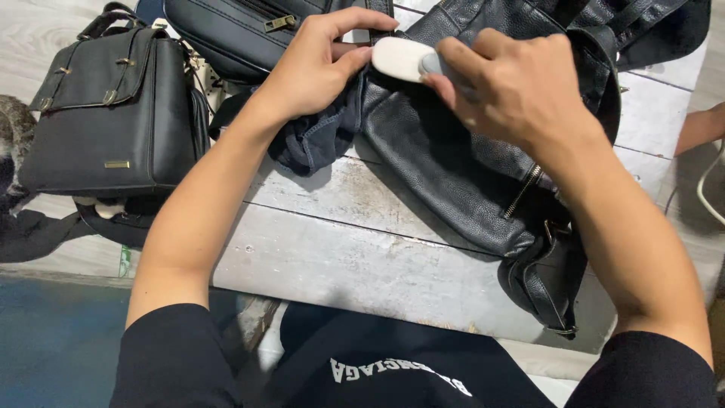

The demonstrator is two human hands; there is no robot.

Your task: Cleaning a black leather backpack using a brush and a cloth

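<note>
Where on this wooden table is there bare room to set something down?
Bare planks of the table lie between the forearms, below the dark cloth and left of the large black bag. The far edge is crowded with bags.

A small leather-goods workshop or repair stall is suggested. A worn, whitewashed wooden plank table (355, 249), scuffed and flaking, is used as the work surface. Several black leather bags are gathered on and around it: a boxy black satchel with brass-coloured fittings (113, 113) is stood at the far left, a black zipped bag with a brass-coloured pull (242, 30) is laid at the far middle, and a large black pebbled-leather backpack with metal zips (468, 159) is spread across the right. A crumpled dark blue cloth (317, 136) is kept beside the backpack, as for wiping. Pale floorboards (30, 38) are seen at the far left.
</note>
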